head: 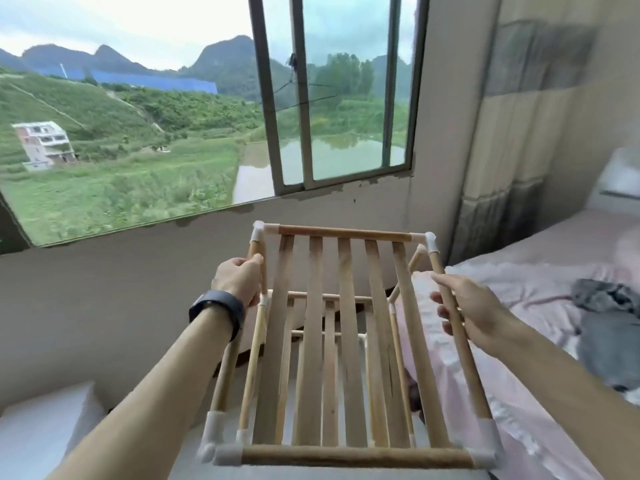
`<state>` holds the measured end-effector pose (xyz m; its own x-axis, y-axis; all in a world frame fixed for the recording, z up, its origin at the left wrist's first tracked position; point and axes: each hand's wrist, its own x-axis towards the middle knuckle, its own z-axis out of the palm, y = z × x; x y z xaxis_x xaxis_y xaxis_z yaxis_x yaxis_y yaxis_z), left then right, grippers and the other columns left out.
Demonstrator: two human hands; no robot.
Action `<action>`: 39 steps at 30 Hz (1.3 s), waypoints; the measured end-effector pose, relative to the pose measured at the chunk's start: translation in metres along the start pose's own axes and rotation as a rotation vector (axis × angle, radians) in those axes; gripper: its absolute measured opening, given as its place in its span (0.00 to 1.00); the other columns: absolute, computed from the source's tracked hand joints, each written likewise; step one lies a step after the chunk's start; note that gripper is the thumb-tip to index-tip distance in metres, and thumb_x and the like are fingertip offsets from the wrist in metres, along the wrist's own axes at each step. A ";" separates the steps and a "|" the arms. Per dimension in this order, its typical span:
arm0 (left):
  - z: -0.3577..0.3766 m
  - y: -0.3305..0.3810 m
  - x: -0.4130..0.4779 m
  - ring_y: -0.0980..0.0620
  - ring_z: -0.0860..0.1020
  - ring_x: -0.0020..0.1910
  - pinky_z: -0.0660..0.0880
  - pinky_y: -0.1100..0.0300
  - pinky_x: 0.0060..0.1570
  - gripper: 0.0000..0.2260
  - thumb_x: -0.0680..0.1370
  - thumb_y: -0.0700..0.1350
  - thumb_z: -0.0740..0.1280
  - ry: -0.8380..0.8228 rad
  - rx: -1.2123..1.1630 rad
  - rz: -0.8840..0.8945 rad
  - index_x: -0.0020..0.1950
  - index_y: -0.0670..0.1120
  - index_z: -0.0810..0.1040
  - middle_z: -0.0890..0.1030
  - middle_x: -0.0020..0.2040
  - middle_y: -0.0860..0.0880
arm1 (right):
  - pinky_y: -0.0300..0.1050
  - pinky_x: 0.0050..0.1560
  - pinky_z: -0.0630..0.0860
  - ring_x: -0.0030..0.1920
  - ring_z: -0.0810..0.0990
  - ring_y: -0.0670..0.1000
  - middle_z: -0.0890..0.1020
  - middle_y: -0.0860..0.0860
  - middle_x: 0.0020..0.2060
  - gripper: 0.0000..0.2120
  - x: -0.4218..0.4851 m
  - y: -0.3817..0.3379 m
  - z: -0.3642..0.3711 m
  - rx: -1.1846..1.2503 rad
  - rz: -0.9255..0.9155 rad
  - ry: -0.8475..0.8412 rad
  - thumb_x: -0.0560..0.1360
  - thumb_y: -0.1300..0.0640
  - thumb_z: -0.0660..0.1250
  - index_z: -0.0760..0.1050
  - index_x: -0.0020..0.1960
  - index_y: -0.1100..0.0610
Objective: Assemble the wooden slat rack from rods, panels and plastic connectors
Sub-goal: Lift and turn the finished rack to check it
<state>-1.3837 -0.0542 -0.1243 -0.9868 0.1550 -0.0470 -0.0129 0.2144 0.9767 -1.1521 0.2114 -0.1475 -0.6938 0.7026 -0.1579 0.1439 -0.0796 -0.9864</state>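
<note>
The slat rack is hanging in mid-air left of the bed, left hand and right hand curling fingers closed round its side rods; likely handling light, joints pulling apart easily

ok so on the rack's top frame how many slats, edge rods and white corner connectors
top slats: 5
edge rods: 4
white corner connectors: 4
total: 13
</note>
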 end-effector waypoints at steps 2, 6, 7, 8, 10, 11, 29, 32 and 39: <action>0.040 0.050 -0.022 0.50 0.70 0.25 0.70 0.61 0.29 0.12 0.75 0.53 0.67 -0.073 -0.034 0.063 0.43 0.45 0.82 0.76 0.32 0.48 | 0.42 0.29 0.72 0.32 0.73 0.48 0.77 0.52 0.38 0.11 -0.025 -0.026 -0.049 0.060 -0.018 0.124 0.79 0.46 0.65 0.76 0.50 0.54; 0.138 0.122 -0.089 0.51 0.70 0.26 0.69 0.62 0.27 0.10 0.74 0.53 0.70 -0.268 -0.131 0.155 0.42 0.47 0.83 0.76 0.32 0.50 | 0.43 0.29 0.66 0.32 0.70 0.48 0.77 0.50 0.36 0.11 -0.078 -0.047 -0.154 0.174 -0.150 0.439 0.79 0.46 0.65 0.78 0.47 0.53; 0.162 0.133 -0.109 0.52 0.70 0.26 0.69 0.62 0.27 0.10 0.74 0.53 0.70 -0.312 -0.146 0.182 0.42 0.46 0.83 0.77 0.32 0.50 | 0.43 0.29 0.65 0.32 0.70 0.47 0.77 0.50 0.35 0.11 -0.092 -0.048 -0.180 0.190 -0.198 0.526 0.79 0.46 0.65 0.79 0.46 0.53; 0.188 0.141 -0.130 0.52 0.70 0.25 0.69 0.62 0.27 0.11 0.74 0.53 0.70 -0.359 -0.166 0.208 0.42 0.46 0.83 0.76 0.31 0.50 | 0.43 0.29 0.64 0.31 0.70 0.46 0.78 0.50 0.34 0.12 -0.106 -0.048 -0.207 0.203 -0.248 0.609 0.77 0.45 0.66 0.79 0.44 0.53; 0.240 0.155 -0.173 0.52 0.68 0.25 0.67 0.62 0.27 0.11 0.73 0.53 0.70 -0.438 -0.224 0.258 0.41 0.45 0.83 0.75 0.30 0.51 | 0.42 0.30 0.63 0.30 0.70 0.45 0.78 0.49 0.35 0.14 -0.135 -0.047 -0.258 0.232 -0.328 0.738 0.72 0.42 0.66 0.80 0.42 0.52; 0.267 0.159 -0.195 0.52 0.68 0.25 0.67 0.62 0.27 0.12 0.72 0.54 0.70 -0.467 -0.241 0.273 0.40 0.45 0.82 0.74 0.30 0.51 | 0.41 0.30 0.64 0.31 0.71 0.44 0.78 0.48 0.35 0.14 -0.149 -0.044 -0.284 0.237 -0.359 0.796 0.70 0.41 0.66 0.80 0.42 0.51; 0.684 0.192 -0.627 0.55 0.66 0.25 0.63 0.61 0.26 0.09 0.80 0.47 0.65 -1.231 -0.453 0.320 0.41 0.46 0.79 0.71 0.30 0.52 | 0.41 0.41 0.68 0.37 0.73 0.42 0.79 0.40 0.40 0.20 -0.390 0.029 -0.686 0.106 -0.533 1.635 0.69 0.33 0.64 0.80 0.56 0.40; 0.742 0.188 -0.702 0.55 0.67 0.24 0.63 0.62 0.25 0.11 0.75 0.53 0.66 -1.358 -0.436 0.346 0.41 0.46 0.79 0.73 0.28 0.53 | 0.40 0.42 0.68 0.38 0.73 0.42 0.80 0.41 0.43 0.34 -0.425 0.056 -0.748 0.103 -0.472 1.794 0.67 0.31 0.65 0.77 0.66 0.50; 0.888 0.151 -0.868 0.54 0.66 0.26 0.63 0.60 0.27 0.17 0.70 0.64 0.69 -1.628 -0.328 0.187 0.35 0.51 0.78 0.71 0.29 0.52 | 0.42 0.43 0.69 0.40 0.75 0.44 0.82 0.43 0.44 0.33 -0.489 0.128 -0.888 0.123 -0.361 2.030 0.68 0.32 0.66 0.77 0.66 0.52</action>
<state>-0.3860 0.7005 -0.1221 0.2054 0.9714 0.1193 -0.1608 -0.0867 0.9832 -0.1684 0.4855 -0.1555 0.9374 0.2977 0.1809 0.1116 0.2355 -0.9655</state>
